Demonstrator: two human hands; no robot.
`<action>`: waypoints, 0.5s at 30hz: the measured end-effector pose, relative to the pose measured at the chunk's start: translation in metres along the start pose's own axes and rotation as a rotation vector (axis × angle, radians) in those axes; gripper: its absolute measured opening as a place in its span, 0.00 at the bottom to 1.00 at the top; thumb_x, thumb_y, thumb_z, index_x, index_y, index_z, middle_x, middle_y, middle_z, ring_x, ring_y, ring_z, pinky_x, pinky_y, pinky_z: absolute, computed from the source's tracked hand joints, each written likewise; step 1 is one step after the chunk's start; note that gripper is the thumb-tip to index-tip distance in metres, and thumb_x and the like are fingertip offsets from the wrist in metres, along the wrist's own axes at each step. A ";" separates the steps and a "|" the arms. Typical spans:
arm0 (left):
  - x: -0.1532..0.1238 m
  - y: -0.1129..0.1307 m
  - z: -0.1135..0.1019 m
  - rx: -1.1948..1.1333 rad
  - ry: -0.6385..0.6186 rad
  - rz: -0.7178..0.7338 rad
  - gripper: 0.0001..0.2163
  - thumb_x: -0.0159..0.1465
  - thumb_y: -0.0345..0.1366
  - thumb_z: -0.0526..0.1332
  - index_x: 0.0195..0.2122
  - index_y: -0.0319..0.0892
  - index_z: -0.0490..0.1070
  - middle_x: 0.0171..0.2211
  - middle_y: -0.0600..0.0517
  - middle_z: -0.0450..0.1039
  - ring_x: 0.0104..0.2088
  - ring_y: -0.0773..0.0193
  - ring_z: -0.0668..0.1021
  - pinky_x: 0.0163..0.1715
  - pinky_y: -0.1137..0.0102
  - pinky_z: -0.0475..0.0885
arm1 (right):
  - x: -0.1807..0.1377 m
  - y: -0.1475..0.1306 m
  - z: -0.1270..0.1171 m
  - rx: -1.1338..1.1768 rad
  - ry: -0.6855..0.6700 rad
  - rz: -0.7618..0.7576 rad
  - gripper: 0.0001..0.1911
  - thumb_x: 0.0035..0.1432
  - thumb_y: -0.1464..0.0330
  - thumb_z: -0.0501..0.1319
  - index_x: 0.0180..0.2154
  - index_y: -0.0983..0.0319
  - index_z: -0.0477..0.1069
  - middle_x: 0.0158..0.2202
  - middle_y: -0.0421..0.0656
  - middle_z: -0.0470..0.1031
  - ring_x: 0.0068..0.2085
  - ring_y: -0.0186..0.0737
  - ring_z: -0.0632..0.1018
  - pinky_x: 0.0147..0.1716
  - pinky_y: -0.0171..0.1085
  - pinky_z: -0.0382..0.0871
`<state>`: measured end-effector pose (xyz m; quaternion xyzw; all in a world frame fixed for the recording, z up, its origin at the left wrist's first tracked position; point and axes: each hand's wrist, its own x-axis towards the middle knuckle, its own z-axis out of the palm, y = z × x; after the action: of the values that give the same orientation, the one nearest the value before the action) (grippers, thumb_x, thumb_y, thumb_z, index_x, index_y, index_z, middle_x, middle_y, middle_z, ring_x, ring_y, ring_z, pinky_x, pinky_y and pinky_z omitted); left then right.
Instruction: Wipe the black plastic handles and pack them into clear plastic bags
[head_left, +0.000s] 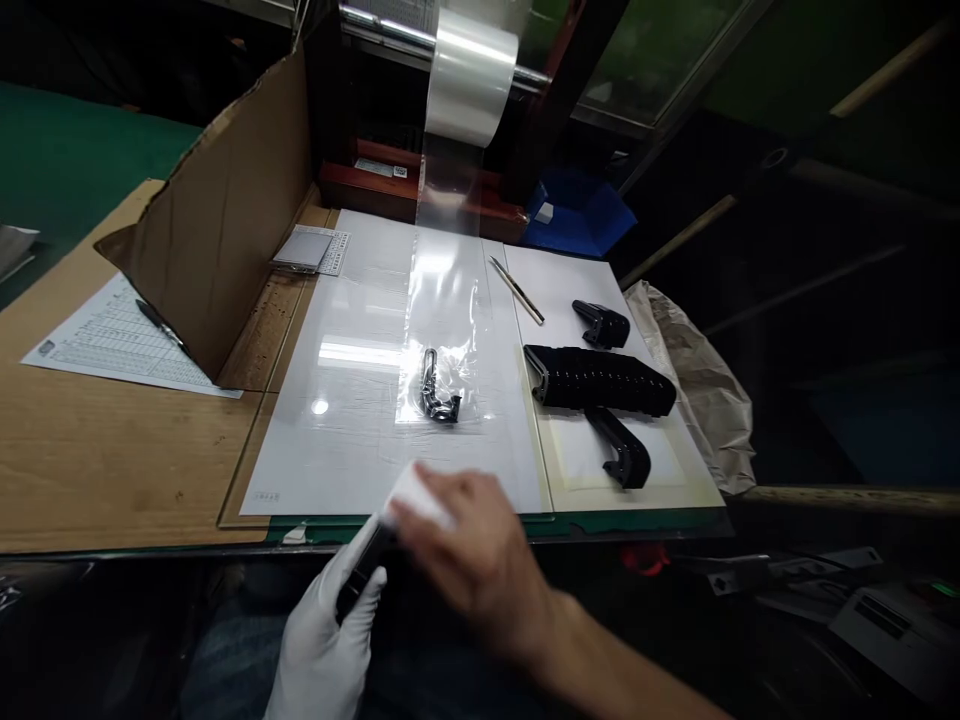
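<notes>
Gloved left hand (322, 640) grips black part (362, 572); bare right hand (472, 560) clenches white pad (417, 497)

The white-gloved left hand (322, 640) stands upright, the bare right hand (469, 550) angled across it.

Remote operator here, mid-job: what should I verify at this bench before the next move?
1. Left hand, gloved, gripping the black plastic part: ok.
2. Right hand pressing the white pad on that part: cannot tell, motion blur.
3. Clear bag closed around the small black part: cannot tell.
4. Ribbed black part lying flat on the white sheet: ok.
5. Film from the clear film roll running unbroken down to the sheet: ok.
</notes>
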<state>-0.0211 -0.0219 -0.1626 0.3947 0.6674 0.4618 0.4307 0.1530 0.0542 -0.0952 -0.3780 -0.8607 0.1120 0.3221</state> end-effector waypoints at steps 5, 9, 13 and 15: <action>0.002 0.003 0.002 -0.004 -0.034 0.067 0.15 0.62 0.47 0.68 0.49 0.51 0.81 0.50 0.49 0.82 0.51 0.49 0.82 0.54 0.62 0.77 | 0.002 0.000 0.000 0.041 -0.019 0.007 0.12 0.69 0.67 0.59 0.49 0.60 0.78 0.55 0.55 0.77 0.42 0.46 0.74 0.38 0.46 0.73; 0.003 0.002 0.001 0.050 -0.042 0.048 0.17 0.63 0.46 0.67 0.52 0.52 0.80 0.51 0.51 0.81 0.53 0.53 0.81 0.56 0.65 0.76 | 0.002 0.000 -0.001 -0.003 -0.036 0.140 0.13 0.70 0.67 0.59 0.52 0.59 0.78 0.55 0.53 0.77 0.42 0.45 0.73 0.39 0.45 0.73; 0.004 0.003 -0.002 0.056 -0.058 0.006 0.19 0.62 0.50 0.67 0.52 0.52 0.79 0.52 0.52 0.81 0.53 0.54 0.81 0.56 0.66 0.75 | 0.001 0.011 -0.003 -0.009 -0.066 0.121 0.14 0.70 0.66 0.59 0.53 0.58 0.78 0.58 0.54 0.75 0.45 0.47 0.74 0.41 0.48 0.74; 0.005 0.013 0.000 0.108 -0.070 -0.040 0.23 0.61 0.54 0.67 0.54 0.51 0.78 0.48 0.51 0.83 0.49 0.56 0.83 0.52 0.69 0.76 | 0.002 0.015 -0.004 -0.054 -0.045 0.215 0.14 0.70 0.68 0.59 0.54 0.57 0.78 0.58 0.55 0.74 0.50 0.50 0.73 0.44 0.50 0.73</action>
<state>-0.0210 -0.0135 -0.1510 0.4197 0.6838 0.4023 0.4409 0.1635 0.0664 -0.0975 -0.4742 -0.8248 0.1314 0.2785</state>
